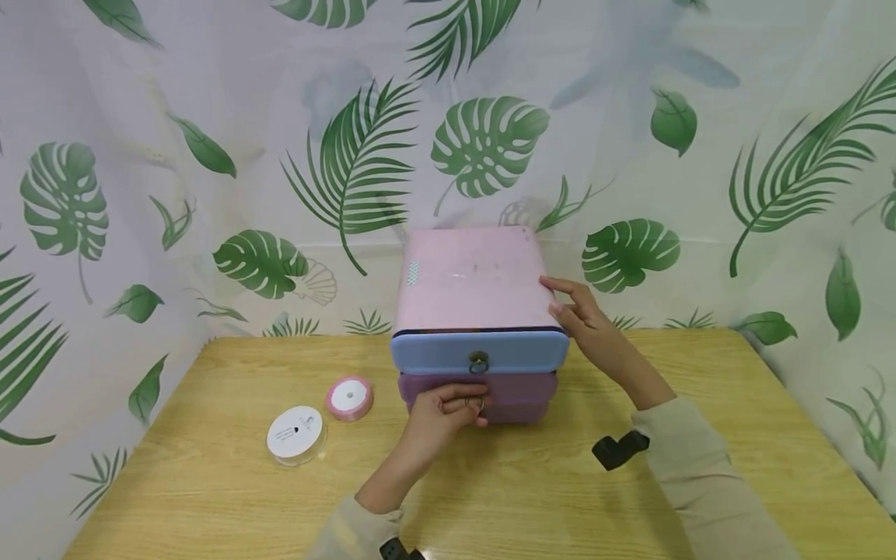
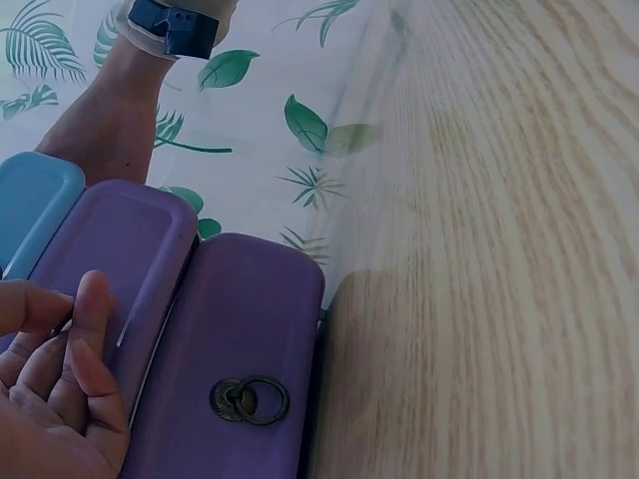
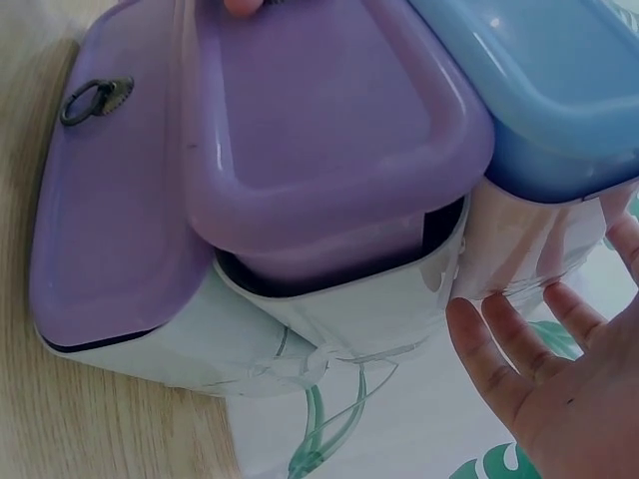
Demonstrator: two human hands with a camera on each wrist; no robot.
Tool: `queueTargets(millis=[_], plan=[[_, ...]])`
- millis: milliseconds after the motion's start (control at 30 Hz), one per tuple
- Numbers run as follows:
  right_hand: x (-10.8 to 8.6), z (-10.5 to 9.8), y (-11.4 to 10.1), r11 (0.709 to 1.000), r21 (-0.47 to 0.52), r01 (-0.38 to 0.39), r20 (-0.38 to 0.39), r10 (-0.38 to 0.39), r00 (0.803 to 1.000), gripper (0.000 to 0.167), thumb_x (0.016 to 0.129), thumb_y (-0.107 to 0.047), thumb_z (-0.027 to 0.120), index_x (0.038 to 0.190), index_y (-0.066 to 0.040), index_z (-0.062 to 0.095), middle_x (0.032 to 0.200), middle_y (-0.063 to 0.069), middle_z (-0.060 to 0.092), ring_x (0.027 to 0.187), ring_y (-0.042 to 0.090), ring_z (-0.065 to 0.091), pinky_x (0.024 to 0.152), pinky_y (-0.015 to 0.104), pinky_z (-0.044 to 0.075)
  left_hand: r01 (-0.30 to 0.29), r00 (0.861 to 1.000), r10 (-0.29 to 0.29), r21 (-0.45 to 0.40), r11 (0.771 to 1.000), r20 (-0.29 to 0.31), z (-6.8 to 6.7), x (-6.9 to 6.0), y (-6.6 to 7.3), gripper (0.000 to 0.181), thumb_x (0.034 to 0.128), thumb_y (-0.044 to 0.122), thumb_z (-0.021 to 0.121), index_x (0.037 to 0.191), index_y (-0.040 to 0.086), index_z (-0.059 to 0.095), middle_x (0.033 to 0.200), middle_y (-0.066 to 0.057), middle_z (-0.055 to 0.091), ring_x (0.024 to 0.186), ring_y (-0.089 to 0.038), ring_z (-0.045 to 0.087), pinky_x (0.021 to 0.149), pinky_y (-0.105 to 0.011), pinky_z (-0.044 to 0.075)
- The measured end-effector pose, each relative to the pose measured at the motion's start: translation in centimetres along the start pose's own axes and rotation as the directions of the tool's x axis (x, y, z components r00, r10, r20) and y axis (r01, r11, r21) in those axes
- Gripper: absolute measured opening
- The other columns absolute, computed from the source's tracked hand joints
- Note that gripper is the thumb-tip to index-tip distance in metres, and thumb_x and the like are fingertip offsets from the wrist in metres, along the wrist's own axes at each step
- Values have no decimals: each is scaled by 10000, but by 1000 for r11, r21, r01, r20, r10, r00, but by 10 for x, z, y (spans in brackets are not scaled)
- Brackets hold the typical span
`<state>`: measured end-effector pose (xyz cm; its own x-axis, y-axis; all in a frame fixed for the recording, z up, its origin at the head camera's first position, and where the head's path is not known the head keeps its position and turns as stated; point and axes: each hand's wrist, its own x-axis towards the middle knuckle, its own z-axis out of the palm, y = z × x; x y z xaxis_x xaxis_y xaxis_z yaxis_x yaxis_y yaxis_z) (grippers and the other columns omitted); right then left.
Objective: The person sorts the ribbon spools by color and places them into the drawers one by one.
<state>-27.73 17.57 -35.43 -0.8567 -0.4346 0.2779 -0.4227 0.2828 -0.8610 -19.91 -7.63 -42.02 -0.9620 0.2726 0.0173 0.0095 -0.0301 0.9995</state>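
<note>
A small chest of drawers with a pink top (image 1: 476,280) stands on the table, with a blue upper drawer (image 1: 441,352) and two purple drawers below it. My left hand (image 1: 437,416) pinches the ring pull (image 1: 476,403) of the middle purple drawer (image 3: 339,110). That drawer sticks out a little from its white casing in the right wrist view. The bottom purple drawer (image 2: 240,329) sits back in its casing, its own ring pull (image 2: 262,399) hanging free. Against the chest's right side, my right hand (image 1: 591,330) rests with extended fingers (image 3: 489,354).
Left of the chest lie a pink ribbon spool (image 1: 349,398) and a white-faced spool (image 1: 295,433) on the wood-grain table (image 1: 504,498). A leaf-patterned cloth (image 1: 490,148) hangs behind. The blue drawer's ring pull (image 1: 478,362) is untouched.
</note>
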Motion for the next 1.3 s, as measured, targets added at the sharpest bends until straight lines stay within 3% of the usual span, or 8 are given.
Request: queueTargets(millis=[233,400,533,667,867,1067,1167,1300], plan=[[0,1,0,1000,5,17,-8,-17,1000,446,1059,-198,340,1475,-64,252,1431,94,193,813,67,465,706,217,402,-4,1000,4,-8,1000,19,-2,-1,-2,333,921,-18,548,1243,-95,584,1187,-290,635,781,-36,677,879,-280,544],[-1,1,1,1000,-13,5,-7,-5,1000,452,1061,-224,336,1483,-84,252,1524,108,140,983,61,487,798,190,421,-12,999,12,-9,1000,39,-2,-3,-5,329,916,-51,537,1238,-112,571,1150,-323,637,970,-257,699,922,-394,537],[-2,0,2,1000,8,11,-9,-11,1000,448,1061,-213,335,1479,-75,249,1532,111,127,1024,33,514,822,175,451,-27,998,27,1,1000,50,-1,-3,-7,328,924,-42,533,1243,-114,563,1145,-323,639,1048,-390,656,919,-359,539],[-4,0,3,999,33,13,-2,-13,1000,451,1060,-208,334,1479,-70,238,1533,117,116,1010,2,544,813,169,480,-3,999,3,-6,1000,47,-2,-5,-8,330,920,-31,537,1241,-99,572,1138,-310,650,1033,-364,669,912,-341,541],[-6,0,4,1000,21,19,-8,-19,1000,450,1060,-202,331,1481,-71,241,1542,115,115,1007,19,540,816,171,470,34,998,-34,6,999,46,-8,-10,-5,309,932,17,558,1228,-62,598,1063,-297,682,902,-203,715,873,-388,554],[-5,1,6,1000,23,17,-2,-17,1000,450,1061,-198,325,1485,-75,237,1552,118,101,1035,13,514,834,160,450,-57,997,56,28,998,58,-14,-16,8,323,960,87,559,1260,-29,583,1164,-277,656,1018,-234,682,812,-220,537],[-3,1,6,999,38,25,-2,-25,1000,450,1062,-191,325,1482,-63,232,1546,124,96,1050,6,521,837,153,463,-105,993,103,31,994,50,-16,-16,16,348,953,129,593,1270,-13,578,1196,-265,646,1060,-252,666,809,-202,526],[-1,2,4,1000,15,17,-10,-17,1000,454,1061,-211,334,1487,-80,242,1536,116,117,1081,55,505,845,161,453,-123,992,122,35,992,27,-18,-16,27,364,927,143,640,1269,31,588,1212,-222,651,1091,-239,653,863,-233,535]])
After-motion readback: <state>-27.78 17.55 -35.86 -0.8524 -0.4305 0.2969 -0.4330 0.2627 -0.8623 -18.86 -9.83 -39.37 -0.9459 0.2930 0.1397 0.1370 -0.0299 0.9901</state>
